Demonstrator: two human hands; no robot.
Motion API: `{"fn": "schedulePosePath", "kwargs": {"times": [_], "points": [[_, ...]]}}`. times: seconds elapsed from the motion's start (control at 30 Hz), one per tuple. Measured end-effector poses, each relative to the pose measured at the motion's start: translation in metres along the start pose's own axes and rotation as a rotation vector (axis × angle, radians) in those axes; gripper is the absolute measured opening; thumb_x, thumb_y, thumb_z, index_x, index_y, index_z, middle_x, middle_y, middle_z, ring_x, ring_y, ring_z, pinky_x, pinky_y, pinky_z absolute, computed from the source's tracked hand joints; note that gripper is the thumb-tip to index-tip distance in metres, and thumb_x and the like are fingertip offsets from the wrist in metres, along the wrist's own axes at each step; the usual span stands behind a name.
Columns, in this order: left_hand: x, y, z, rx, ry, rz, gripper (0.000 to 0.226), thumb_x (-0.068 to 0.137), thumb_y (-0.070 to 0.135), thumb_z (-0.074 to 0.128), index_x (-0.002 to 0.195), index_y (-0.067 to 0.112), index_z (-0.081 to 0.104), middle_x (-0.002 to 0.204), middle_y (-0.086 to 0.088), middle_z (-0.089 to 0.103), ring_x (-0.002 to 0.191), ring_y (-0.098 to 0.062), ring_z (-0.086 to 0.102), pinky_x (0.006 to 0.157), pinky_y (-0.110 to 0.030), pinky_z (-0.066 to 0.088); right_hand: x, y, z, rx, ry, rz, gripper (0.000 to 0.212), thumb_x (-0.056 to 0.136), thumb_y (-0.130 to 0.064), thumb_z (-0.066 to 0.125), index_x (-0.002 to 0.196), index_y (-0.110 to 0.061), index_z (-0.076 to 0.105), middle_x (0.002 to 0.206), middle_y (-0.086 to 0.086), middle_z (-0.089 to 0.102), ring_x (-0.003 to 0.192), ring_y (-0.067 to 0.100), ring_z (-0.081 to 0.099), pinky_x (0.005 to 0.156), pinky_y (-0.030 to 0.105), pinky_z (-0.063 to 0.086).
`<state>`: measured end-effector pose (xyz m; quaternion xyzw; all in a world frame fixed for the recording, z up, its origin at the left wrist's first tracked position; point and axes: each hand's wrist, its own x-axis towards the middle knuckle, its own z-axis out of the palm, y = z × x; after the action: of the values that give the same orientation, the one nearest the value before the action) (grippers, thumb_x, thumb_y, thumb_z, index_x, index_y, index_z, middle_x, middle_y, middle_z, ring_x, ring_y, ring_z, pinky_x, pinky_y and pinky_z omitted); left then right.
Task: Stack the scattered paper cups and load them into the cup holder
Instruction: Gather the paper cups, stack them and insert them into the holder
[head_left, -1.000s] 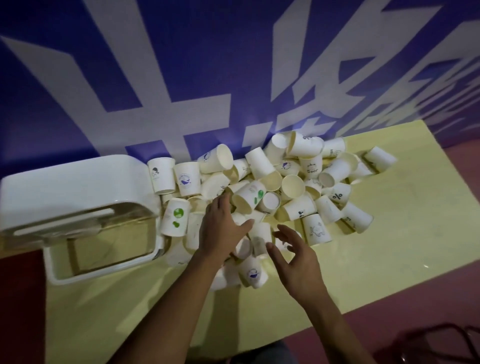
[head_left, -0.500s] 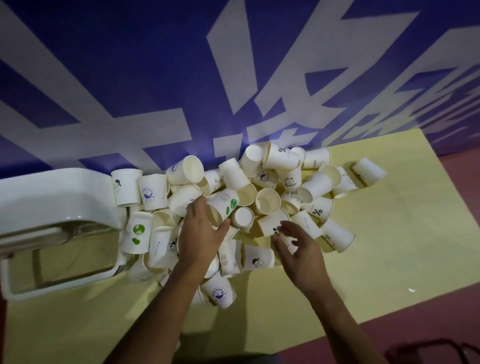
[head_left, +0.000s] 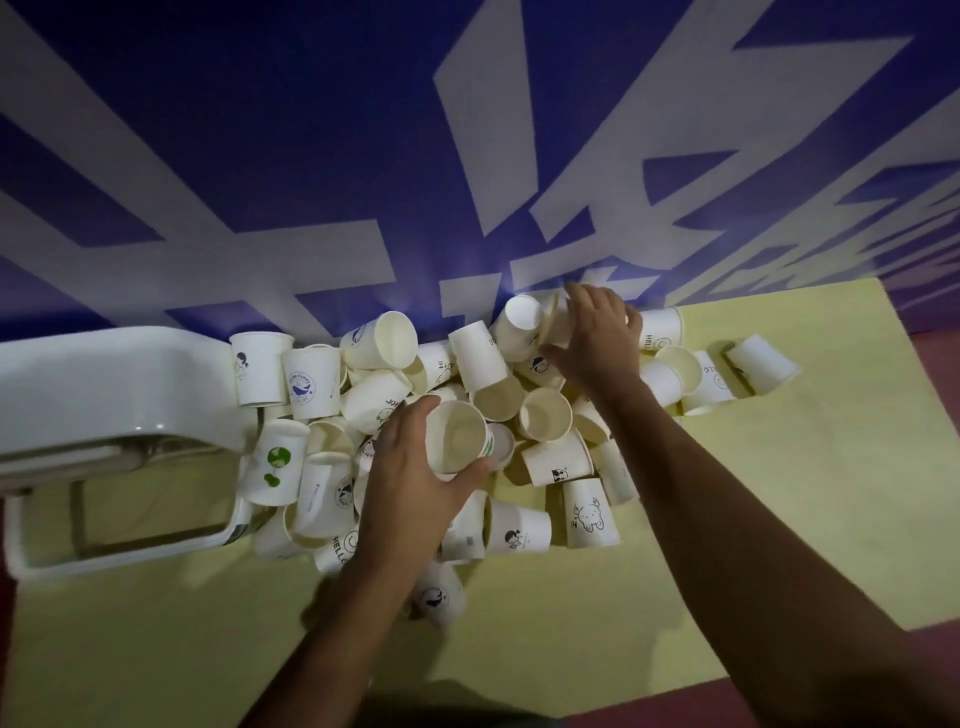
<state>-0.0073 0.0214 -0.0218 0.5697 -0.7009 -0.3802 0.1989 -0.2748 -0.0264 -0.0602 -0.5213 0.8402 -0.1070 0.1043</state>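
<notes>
Pale yellow surface (head_left: 779, 519), its far edge set against a blue wall (head_left: 260, 130) that bears large white characters (head_left: 467, 156). A dark red floor (head_left: 935, 374) shows beyond the right edge of the surface and in the lower right corner.

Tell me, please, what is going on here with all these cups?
A person is sorting a heap of paper cups on a yellow table. The left hand grips a green-marked cup with its mouth turned up. The right hand reaches over a cup at the back of the heap; whether it grips it is unclear. The white cup holder stands to the left, and no stacked cups show in it.
</notes>
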Motion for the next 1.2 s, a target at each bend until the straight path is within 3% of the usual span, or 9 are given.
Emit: {"fn": "schedulePosePath", "kwargs": {"times": [0.13, 0.27, 0.43, 0.57, 0.77, 0.83, 0.97, 1.1, 1.2], "points": [[0.001, -0.003, -0.005, -0.01, 0.009, -0.002, 0.08, 0.073, 0.057, 0.082, 0.14, 0.027, 0.05, 0.141, 0.007, 0.053, 0.133, -0.014, 0.046, 0.106, -0.04, 0.047, 0.006, 0.001, 0.005, -0.011, -0.024, 0.009, 0.075, 0.076, -0.04, 0.084, 0.14, -0.023, 0.048, 0.142, 0.0, 0.058, 0.134, 0.027, 0.05, 0.118, 0.057, 0.031], [0.001, -0.007, -0.01, -0.04, 0.0, 0.004, 0.077, 0.073, 0.059, 0.08, 0.139, 0.031, 0.051, 0.141, 0.011, 0.049, 0.131, -0.014, 0.047, 0.101, -0.046, 0.052, -0.018, -0.004, -0.009, 0.11, 0.108, 0.004, 0.068, 0.078, -0.041, 0.081, 0.135, -0.021, 0.05, 0.135, 0.001, 0.06, 0.126, 0.027, 0.05, 0.107, 0.054, 0.038], [-0.001, -0.013, -0.021, -0.116, -0.011, 0.036, 0.076, 0.072, 0.061, 0.08, 0.138, 0.035, 0.052, 0.14, 0.017, 0.046, 0.128, -0.005, 0.046, 0.098, -0.029, 0.05, -0.082, -0.032, -0.039, 0.601, 0.193, 0.072, 0.076, 0.076, -0.044, 0.086, 0.137, -0.024, 0.045, 0.126, -0.007, 0.06, 0.11, 0.015, 0.057, 0.086, 0.034, 0.053], [-0.01, -0.016, -0.037, -0.168, -0.014, 0.035, 0.081, 0.069, 0.065, 0.077, 0.139, 0.033, 0.053, 0.141, 0.017, 0.047, 0.127, 0.001, 0.045, 0.096, -0.011, 0.039, -0.139, -0.068, -0.045, 0.667, 0.156, 0.091, 0.079, 0.075, -0.052, 0.086, 0.14, -0.028, 0.047, 0.127, -0.018, 0.056, 0.108, -0.003, 0.055, 0.085, 0.018, 0.049], [-0.029, -0.043, -0.08, -0.168, 0.02, 0.051, 0.072, 0.074, 0.053, 0.084, 0.136, 0.039, 0.05, 0.132, 0.028, 0.047, 0.125, 0.01, 0.043, 0.101, -0.034, 0.051, -0.184, -0.114, -0.03, 0.774, 0.099, 0.092, 0.069, 0.08, -0.057, 0.077, 0.137, -0.031, 0.049, 0.131, -0.016, 0.059, 0.118, 0.003, 0.056, 0.09, 0.037, 0.055], [-0.038, -0.058, -0.101, -0.177, 0.024, 0.062, 0.068, 0.078, 0.051, 0.083, 0.136, 0.038, 0.05, 0.136, 0.024, 0.049, 0.129, 0.004, 0.045, 0.102, -0.036, 0.051, -0.194, -0.135, -0.026, 0.797, 0.094, 0.09, 0.064, 0.084, -0.06, 0.07, 0.137, -0.033, 0.049, 0.13, -0.017, 0.06, 0.118, 0.005, 0.058, 0.09, 0.039, 0.056], [-0.055, -0.095, -0.144, -0.176, 0.038, 0.089, 0.068, 0.079, 0.041, 0.085, 0.138, 0.038, 0.05, 0.139, 0.022, 0.048, 0.131, -0.001, 0.045, 0.1, -0.03, 0.05, -0.21, -0.184, -0.018, 0.78, 0.063, 0.049, 0.056, 0.089, -0.056, 0.064, 0.139, -0.035, 0.049, 0.131, -0.026, 0.057, 0.116, 0.001, 0.057, 0.087, 0.034, 0.054], [-0.067, -0.138, -0.187, -0.147, 0.07, 0.106, 0.075, 0.077, 0.034, 0.088, 0.139, 0.042, 0.047, 0.137, 0.029, 0.043, 0.133, -0.002, 0.042, 0.097, -0.006, 0.038, -0.227, -0.24, -0.002, 0.807, -0.002, 0.031, 0.061, 0.087, -0.056, 0.065, 0.143, -0.043, 0.044, 0.138, -0.04, 0.047, 0.123, -0.008, 0.049, 0.091, 0.028, 0.052], [-0.075, -0.171, -0.224, -0.135, 0.102, 0.092, 0.075, 0.077, 0.029, 0.087, 0.141, 0.033, 0.049, 0.138, 0.02, 0.047, 0.132, -0.008, 0.044, 0.095, -0.014, 0.041, -0.237, -0.285, 0.011, 0.816, -0.035, 0.007, 0.072, 0.08, -0.064, 0.065, 0.146, -0.046, 0.041, 0.144, -0.035, 0.045, 0.127, -0.006, 0.048, 0.091, 0.024, 0.051]]}}
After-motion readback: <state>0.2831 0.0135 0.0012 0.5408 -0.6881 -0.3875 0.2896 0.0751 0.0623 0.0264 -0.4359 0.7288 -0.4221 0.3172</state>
